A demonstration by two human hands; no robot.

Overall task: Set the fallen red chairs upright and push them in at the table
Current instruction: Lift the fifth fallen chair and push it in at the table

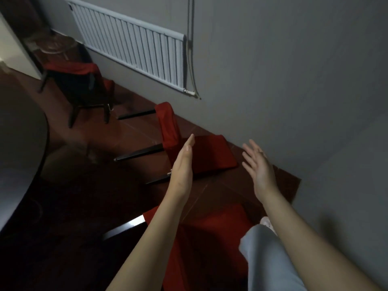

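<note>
A red-covered chair [210,154] lies fallen on the dark red floor near the wall, its black legs pointing left. Both of my arms reach out above it. My left hand [182,164] hovers over the chair's left side with straight fingers, holding nothing. My right hand [257,162] is spread open over the chair's right edge, also empty. A second fallen red chair [199,238] lies right below my arms, partly hidden by them. A third red chair [84,85] stands by the far wall, at the upper left. The dark round table [21,148] fills the left edge.
A white radiator [134,45] hangs on the grey wall, with a pipe [192,59] running down beside it. A small round side table [52,45] stands in the far corner. My grey trouser leg [266,259] shows at the bottom. The wall runs close along the right.
</note>
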